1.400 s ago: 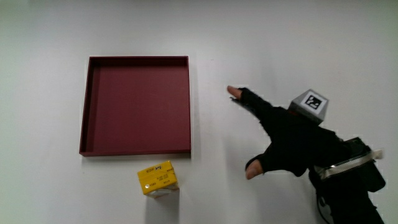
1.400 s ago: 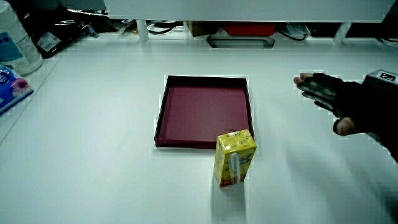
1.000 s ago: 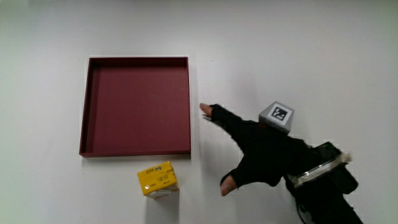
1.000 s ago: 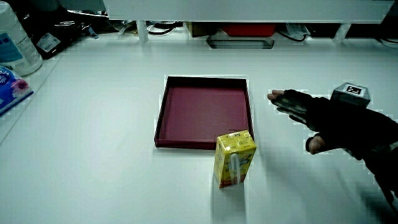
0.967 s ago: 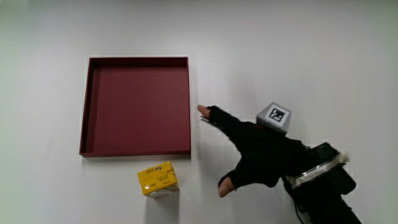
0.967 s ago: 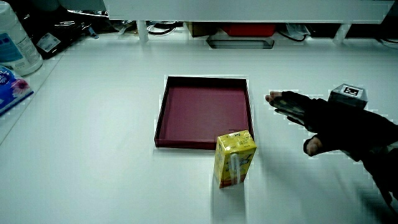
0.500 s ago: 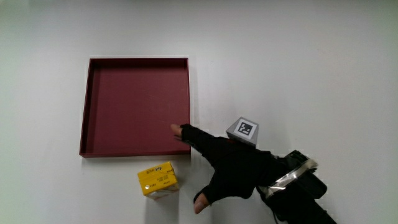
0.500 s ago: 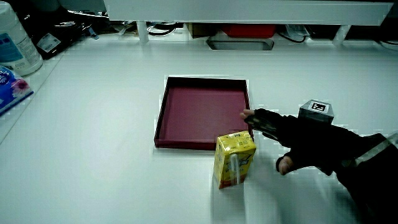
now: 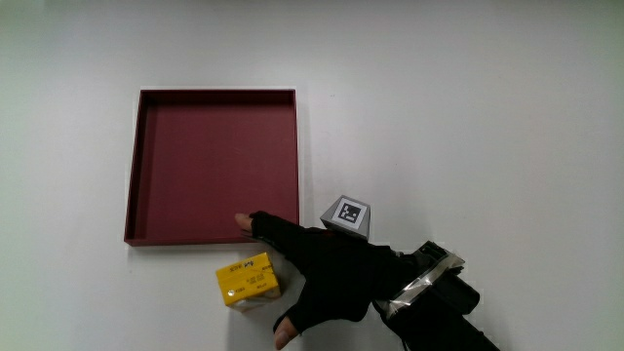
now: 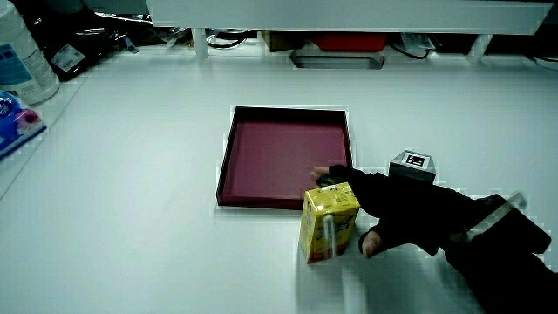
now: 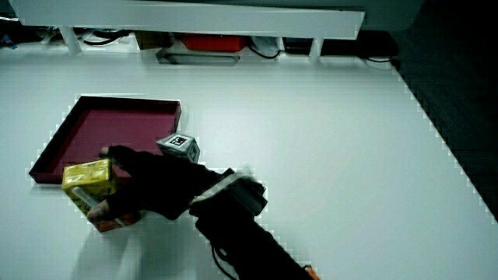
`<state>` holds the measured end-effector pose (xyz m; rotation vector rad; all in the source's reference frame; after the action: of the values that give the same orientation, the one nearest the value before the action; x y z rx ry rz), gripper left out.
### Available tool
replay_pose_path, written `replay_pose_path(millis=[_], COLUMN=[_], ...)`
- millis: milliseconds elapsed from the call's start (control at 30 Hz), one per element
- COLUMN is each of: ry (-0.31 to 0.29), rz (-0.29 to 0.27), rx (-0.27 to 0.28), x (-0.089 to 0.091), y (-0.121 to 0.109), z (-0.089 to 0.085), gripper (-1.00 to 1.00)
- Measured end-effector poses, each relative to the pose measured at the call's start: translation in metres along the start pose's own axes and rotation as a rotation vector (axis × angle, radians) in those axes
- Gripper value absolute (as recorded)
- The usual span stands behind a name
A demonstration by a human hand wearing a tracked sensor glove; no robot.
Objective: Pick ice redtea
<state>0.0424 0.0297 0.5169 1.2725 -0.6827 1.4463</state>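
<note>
The white table (image 9: pixel 468 117) carries 1 dark red tray (image 9: pixel 214 232), with the yellow ice redtea carton (image 9: pixel 248 279) upright just beside its nearer edge. The hand (image 9: pixel 331 278) has come across the table to the carton — fingers spread open around it, holding nothing. A low partition (image 10: pixel 349 13) runs along the table's edge farthest from the person.

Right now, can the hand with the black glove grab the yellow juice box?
Probably yes. The hand is right beside the yellow carton, with its fingers spread on either side of it and nothing between them. The red tray next to the carton does not block it.
</note>
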Motion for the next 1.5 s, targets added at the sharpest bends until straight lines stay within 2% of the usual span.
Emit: replay_pose_path(millis=[200,267,433,533,700,900,1300,1400,1500], ry=[0.021,0.036,0.055,0.069,0.08,0.087,0.077,0.092,0.089], rz=[0.015,0.039,0.087,0.109,0.143,0.152,0.196,0.211,0.246], rx=[0.033,0.049,0.145,0.168,0.181,0.198,0.248,0.244,0.253], x=[0.001,0.004,0.005,0.004,0.008,0.006,0.007,0.001,-0.014], y=[-0.001,-0.001,-0.004,-0.005,-0.004,-0.005,-0.006,-0.005,-0.006], z=[0.001,0.002,0.004,0.005,0.005,0.003,0.002,0.003,0.004], gripper=[0.25,0.32,0.5,0.61,0.79,1.0,1.0,1.0,1.0])
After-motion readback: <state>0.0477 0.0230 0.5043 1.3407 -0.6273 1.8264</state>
